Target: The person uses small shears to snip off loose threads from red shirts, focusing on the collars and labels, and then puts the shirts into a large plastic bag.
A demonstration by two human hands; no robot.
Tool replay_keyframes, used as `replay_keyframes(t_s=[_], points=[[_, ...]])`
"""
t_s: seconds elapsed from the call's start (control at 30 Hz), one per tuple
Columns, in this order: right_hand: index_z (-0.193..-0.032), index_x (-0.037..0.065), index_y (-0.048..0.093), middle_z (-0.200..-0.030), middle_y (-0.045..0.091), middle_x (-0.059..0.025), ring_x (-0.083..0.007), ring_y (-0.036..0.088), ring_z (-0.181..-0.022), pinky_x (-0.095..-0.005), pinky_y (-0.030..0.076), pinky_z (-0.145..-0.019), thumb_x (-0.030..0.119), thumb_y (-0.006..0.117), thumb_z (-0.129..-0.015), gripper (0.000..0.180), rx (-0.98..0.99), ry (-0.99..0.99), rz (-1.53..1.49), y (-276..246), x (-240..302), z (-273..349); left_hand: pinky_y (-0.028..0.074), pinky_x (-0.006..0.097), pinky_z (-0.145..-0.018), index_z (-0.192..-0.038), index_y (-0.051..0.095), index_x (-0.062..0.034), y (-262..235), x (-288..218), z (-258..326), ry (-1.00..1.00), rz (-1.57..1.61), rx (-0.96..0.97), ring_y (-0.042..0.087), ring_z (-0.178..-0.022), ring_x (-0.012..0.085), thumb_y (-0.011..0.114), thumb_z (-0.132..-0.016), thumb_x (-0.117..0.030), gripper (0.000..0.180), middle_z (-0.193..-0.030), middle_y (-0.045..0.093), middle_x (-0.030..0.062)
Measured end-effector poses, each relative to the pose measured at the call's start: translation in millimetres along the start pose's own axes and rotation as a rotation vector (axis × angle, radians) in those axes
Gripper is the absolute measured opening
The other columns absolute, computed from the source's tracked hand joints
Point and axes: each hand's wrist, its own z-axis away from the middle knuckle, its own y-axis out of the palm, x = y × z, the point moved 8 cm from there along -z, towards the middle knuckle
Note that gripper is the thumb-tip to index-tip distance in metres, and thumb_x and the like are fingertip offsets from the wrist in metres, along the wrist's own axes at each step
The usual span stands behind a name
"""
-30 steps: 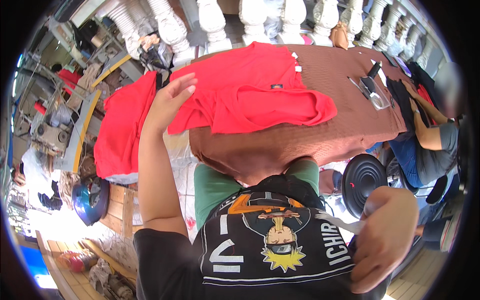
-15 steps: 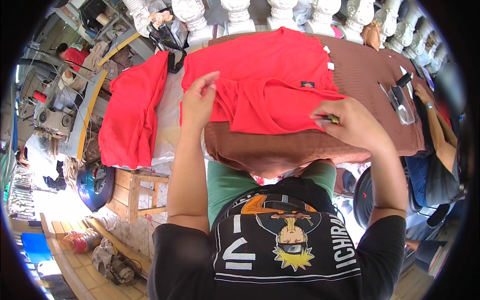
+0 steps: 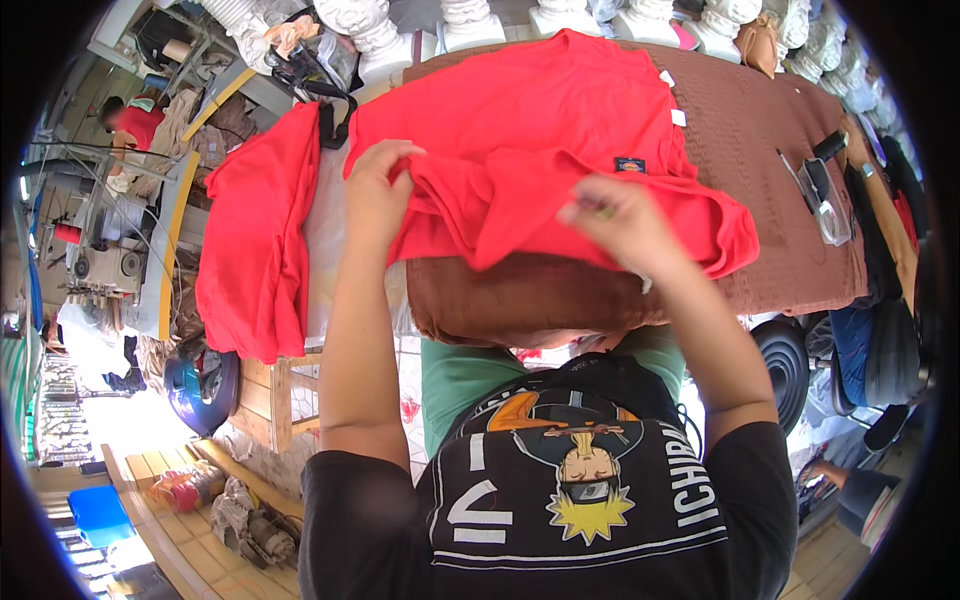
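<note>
A red shirt (image 3: pixel 500 195) with a small dark neck label lies bunched on a brown cloth-covered table. My left hand (image 3: pixel 383 185) pinches a raised fold at its left end between thumb and fingers. Over the shirt's front part is my right hand (image 3: pixel 620 215), curled and smeared by motion. Within its fingers a small dark and brass-coloured tool shows in part; it looks like thread snips. The fingertips are close to a lifted fold, but whether they grip the cloth I cannot tell. Behind lies more red fabric (image 3: pixel 520 100) with white tags at its right edge.
Another red garment pile (image 3: pixel 258 235) lies to the left. On the brown cloth (image 3: pixel 735 130) at the right is a clear case (image 3: pixel 822 200) with tools, near another person's hand (image 3: pixel 856 142). White balusters (image 3: pixel 468 25) line the back; a sewing machine (image 3: pixel 105 262) stands far left.
My right hand has moved left across the shirt, from its right end toward the middle. My left hand has drawn slightly left, and the cloth between the hands is lifted and folded.
</note>
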Motion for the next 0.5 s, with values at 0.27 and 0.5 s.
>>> replay_keyframes(t_s=[0.27,0.5], points=[[-0.092,0.009,0.062,-0.054,0.043,0.0062,-0.0069,0.037,-0.046,-0.0243,0.027,-0.045,0.021,0.061,-0.087,0.013,-0.700,-0.080,0.140,-273.2,83.9,26.2,0.046,0.027,-0.081,-0.104,0.062,-0.0049,-3.1,-146.8,5.4,0.235,0.227,0.121,0.060,-0.092,0.0154,0.067,-0.081,-0.011,0.025,-0.104,0.062,0.0064],[-0.106,-0.001,0.059,-0.089,0.068,-0.0064,-0.0171,0.062,-0.081,-0.0335,0.047,-0.073,0.025,0.062,-0.085,0.033,-0.327,0.110,1.143,-286.9,17.6,42.3,0.047,0.030,-0.083,-0.103,0.065,-0.0044,43.0,-133.5,34.2,0.125,0.254,0.455,0.061,-0.096,0.0199,0.065,-0.082,-0.016,0.024,-0.105,0.064,0.0092]])
